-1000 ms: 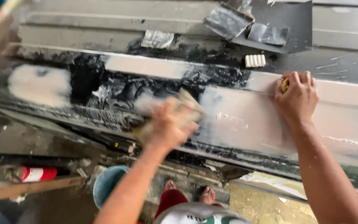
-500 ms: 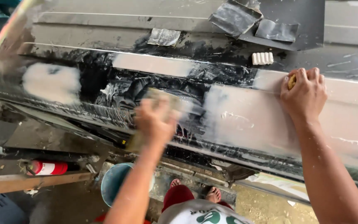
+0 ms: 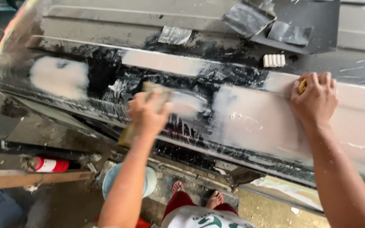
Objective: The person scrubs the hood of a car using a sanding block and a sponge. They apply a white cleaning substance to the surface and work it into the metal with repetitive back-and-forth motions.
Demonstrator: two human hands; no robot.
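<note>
Tan sanding block (image 3: 155, 95) pressed on the black, filler-patched car panel (image 3: 241, 122), clasped under the left hand (image 3: 146, 114) (blurred); right hand (image 3: 315, 101), further right, closed around a yellow piece (image 3: 302, 85).

Grimy concrete floor (image 3: 64, 139), wooden plank (image 3: 30, 179), perhaps daylight

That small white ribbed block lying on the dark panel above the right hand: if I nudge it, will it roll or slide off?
The small white ribbed block looks flat-sided, so it will probably slide rather than roll. It seems small and likely light. The dark car body panel under it looks wet and smeared, so it may slip easily.
</note>
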